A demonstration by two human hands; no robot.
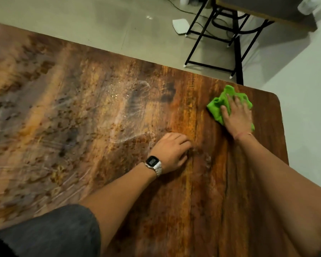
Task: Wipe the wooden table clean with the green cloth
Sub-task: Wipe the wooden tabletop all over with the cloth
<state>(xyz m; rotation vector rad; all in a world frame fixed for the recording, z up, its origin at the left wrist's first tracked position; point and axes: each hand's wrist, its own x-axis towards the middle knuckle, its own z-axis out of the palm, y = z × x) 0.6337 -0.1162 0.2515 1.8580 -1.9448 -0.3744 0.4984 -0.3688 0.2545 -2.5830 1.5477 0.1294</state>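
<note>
Across the left of the brown wood-grain tabletop (44,112) you have nothing but blurred, mottled grain, with your dark grey sleeve (50,232) filling the near-left corner. Toward the middle, pale wet-looking streaks (126,115) shine on the wood. Just right of them your left hand (170,152) rests knuckles-up on the tabletop, fingers curled under and holding nothing, with a silver-banded digital wristwatch (154,164) on that wrist. Further right, near the rounded far-right corner of the tabletop, your right hand (236,117) lies flat with fingers spread, palm pressed down on the crumpled bright green cloth (218,106). The cloth sits on the wood under that hand, bunched folds showing beyond your fingertips and to their left, and a small edge peeking out on the right side of the palm. A thin red thread circles your right wrist. Your two hands are well apart. Beyond the tabletop's far edge, on the pale tiled floor (100,21), stands a black metal frame (211,45) under another table at upper right, with a white flat object (181,25) and cables beside it.
</note>
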